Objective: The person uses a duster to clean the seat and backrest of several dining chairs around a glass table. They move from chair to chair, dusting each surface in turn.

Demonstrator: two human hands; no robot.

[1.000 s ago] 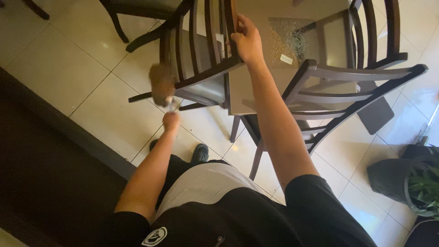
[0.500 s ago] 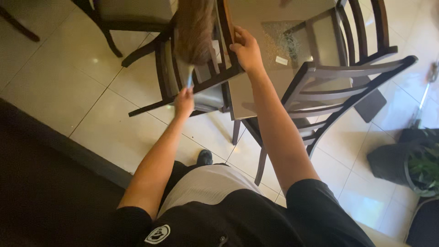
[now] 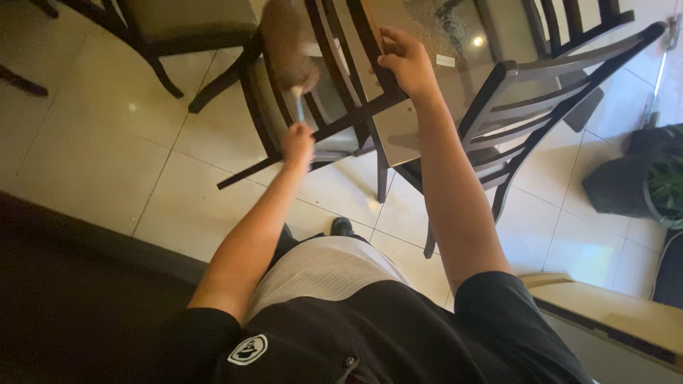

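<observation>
Gripping a brown duster (image 3: 288, 50) by its handle, left hand (image 3: 297, 144) closed. Right hand (image 3: 404, 60) clamped on dark chair (image 3: 341, 107) back, beside glass table (image 3: 434, 43) and second chair (image 3: 526, 92).

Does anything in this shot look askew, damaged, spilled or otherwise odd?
Yes: the dark wooden chair is tipped, its legs at a slant over the tiled floor, with the right hand gripping its back. The left hand holds a brown feather duster against it. No spill or damage is visible.
</observation>
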